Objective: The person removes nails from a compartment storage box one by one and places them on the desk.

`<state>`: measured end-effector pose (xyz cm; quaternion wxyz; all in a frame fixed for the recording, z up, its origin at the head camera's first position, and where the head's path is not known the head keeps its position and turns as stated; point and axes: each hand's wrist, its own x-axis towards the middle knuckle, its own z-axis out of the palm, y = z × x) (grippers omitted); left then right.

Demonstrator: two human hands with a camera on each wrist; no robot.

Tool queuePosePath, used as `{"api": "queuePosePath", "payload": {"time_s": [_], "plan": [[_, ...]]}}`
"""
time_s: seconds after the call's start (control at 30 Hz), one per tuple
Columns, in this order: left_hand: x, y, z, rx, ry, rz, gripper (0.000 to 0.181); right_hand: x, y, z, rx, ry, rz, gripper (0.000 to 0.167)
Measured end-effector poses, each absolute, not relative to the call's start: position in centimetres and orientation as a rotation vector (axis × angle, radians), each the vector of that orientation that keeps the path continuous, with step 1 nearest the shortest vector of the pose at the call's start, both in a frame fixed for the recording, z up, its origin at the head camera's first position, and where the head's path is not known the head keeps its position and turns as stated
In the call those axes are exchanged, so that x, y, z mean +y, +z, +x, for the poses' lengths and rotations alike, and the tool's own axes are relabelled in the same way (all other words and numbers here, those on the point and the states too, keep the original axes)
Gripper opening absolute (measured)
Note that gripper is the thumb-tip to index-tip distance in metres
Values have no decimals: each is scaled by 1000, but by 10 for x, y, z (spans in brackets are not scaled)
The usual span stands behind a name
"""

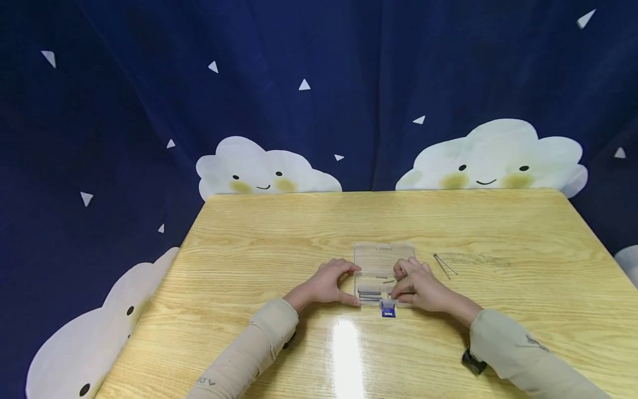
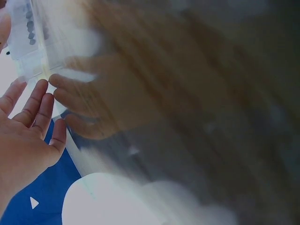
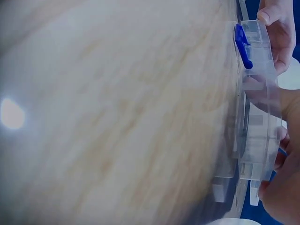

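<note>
A clear plastic box [image 1: 384,260] lies on the table with its lid folded back and a blue latch [image 1: 388,310] at its front. Several dark nails [image 1: 369,296] lie in its front left part, and a few small pieces lie further right. My left hand [image 1: 329,284] touches the box's left edge with thumb and fingertips, its fingers loosely extended in the left wrist view. My right hand [image 1: 421,287] is over the box's right part, fingers bent down into it; whether they pinch anything is hidden. The right wrist view shows the box [image 3: 258,140] from the side.
Two long nails [image 1: 445,266] lie on the wooden table [image 1: 279,233], to the right of the box. A dark blue curtain [image 1: 299,33] with white clouds and triangles hangs behind and beside the table.
</note>
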<state>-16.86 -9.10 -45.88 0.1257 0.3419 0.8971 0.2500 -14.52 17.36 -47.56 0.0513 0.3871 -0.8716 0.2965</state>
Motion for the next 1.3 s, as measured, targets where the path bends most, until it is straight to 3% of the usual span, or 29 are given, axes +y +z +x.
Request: {"api": "queuePosePath", "payload": {"time_s": [1.3], "plan": [[-90, -460, -168, 2610, 712, 980, 71, 187, -473, -146, -2546, 1598, 1123, 10]]}}
